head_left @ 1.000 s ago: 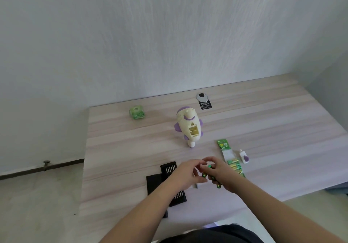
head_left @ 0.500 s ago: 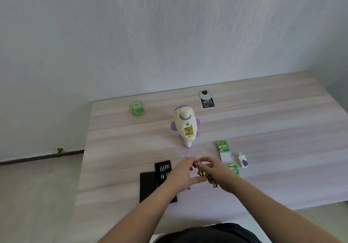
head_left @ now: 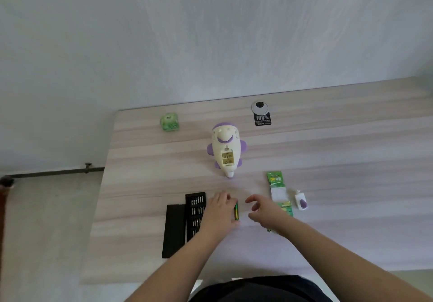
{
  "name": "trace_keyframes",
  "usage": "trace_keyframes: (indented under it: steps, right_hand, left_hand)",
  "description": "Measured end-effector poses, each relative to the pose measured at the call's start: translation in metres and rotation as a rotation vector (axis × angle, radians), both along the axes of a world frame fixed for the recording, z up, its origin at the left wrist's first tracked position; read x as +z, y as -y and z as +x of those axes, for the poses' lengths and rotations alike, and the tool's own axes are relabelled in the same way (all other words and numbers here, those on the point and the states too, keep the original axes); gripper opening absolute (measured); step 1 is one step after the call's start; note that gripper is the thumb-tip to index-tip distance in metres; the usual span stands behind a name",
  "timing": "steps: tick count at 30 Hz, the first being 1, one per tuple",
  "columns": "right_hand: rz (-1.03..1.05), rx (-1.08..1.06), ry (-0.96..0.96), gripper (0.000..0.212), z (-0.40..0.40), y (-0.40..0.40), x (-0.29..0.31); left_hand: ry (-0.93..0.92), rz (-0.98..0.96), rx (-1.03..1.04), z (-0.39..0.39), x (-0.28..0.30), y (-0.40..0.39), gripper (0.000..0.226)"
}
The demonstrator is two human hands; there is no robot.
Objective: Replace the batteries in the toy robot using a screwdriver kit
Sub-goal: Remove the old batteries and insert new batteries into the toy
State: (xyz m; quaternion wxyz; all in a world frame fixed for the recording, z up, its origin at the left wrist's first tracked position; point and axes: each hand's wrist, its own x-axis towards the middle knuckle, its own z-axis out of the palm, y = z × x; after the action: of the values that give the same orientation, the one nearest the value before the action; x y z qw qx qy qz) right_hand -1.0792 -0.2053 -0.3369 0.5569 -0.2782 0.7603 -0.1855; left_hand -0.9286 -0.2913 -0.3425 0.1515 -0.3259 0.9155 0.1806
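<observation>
A pale wood-grain table [head_left: 328,151] stands against a plain grey wall. The toy robot [head_left: 226,149] lies on its front mid-table, battery bay open and facing up. Nearer the person, the left hand [head_left: 220,210] pinches a green battery [head_left: 236,211] beside the open screwdriver kit [head_left: 195,212]. The right hand [head_left: 266,210] hovers with fingers loosely curled, seemingly holding nothing, next to the battery pack [head_left: 278,191] and a small white-and-purple cover [head_left: 301,203].
</observation>
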Motion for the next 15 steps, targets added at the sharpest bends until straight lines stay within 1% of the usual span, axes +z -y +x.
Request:
trace_keyframes:
  steps: [3,6,9,15]
  right_hand:
    - [-0.016,0.110,-0.166,0.050,0.006,0.008,-0.006]
    - [-0.005,0.186,-0.304,0.057,0.014,0.019,-0.010]
    - [0.016,0.252,-0.384,0.054,0.024,0.026,-0.012]
    - [-0.106,0.169,-0.427,0.043,0.033,0.022,-0.018]
  left_hand:
    - [0.035,-0.053,0.008,0.001,-0.002,-0.002,0.059]
    - [0.043,-0.076,0.027,0.002,-0.003,-0.002,0.059]
    - [0.035,-0.101,0.041,0.003,-0.005,-0.003,0.058]
    - [-0.005,-0.061,0.052,0.005,-0.010,-0.004,0.057]
